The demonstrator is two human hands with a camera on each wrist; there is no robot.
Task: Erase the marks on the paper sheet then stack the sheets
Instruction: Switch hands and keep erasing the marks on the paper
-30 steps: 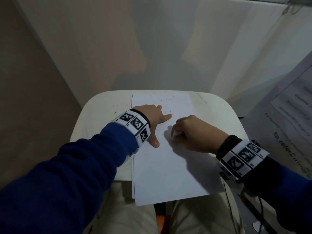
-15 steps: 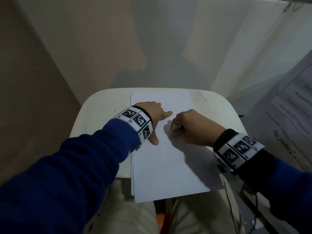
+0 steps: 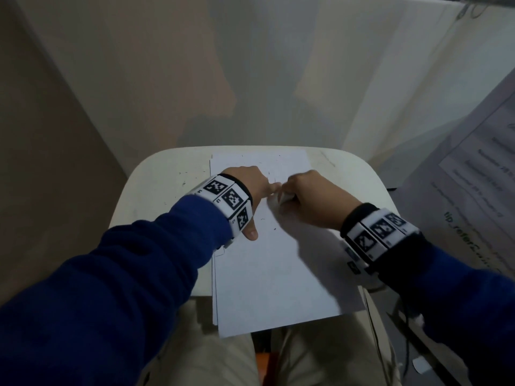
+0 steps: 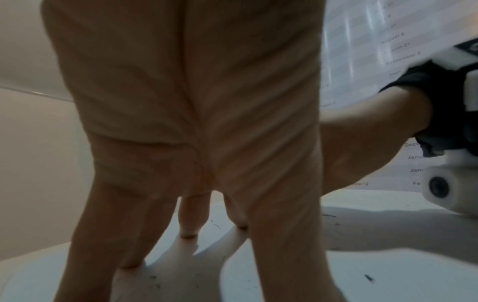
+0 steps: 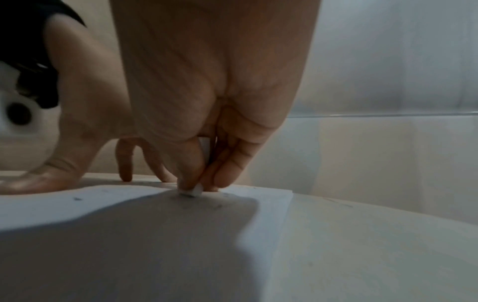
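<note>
A white paper sheet lies on top of other sheets on a small cream table, its near end hanging over the table's edge. My left hand presses flat on the sheet's upper part with straight, spread fingers. Just to its right, my right hand pinches a small white eraser and holds its tip down on the paper. Dark eraser crumbs dot the sheet. The pencil marks under the hands are hidden.
The edges of lower sheets peek out at the left of the pile. A printed poster leans at the right. Pale walls stand close behind the table. My lap in beige trousers is below the overhanging paper.
My right hand with the eraser has slid up the sheet and leftward, close to my left index finger. My left hand has stayed pressed on the paper. More crumbs lie on the sheet.
</note>
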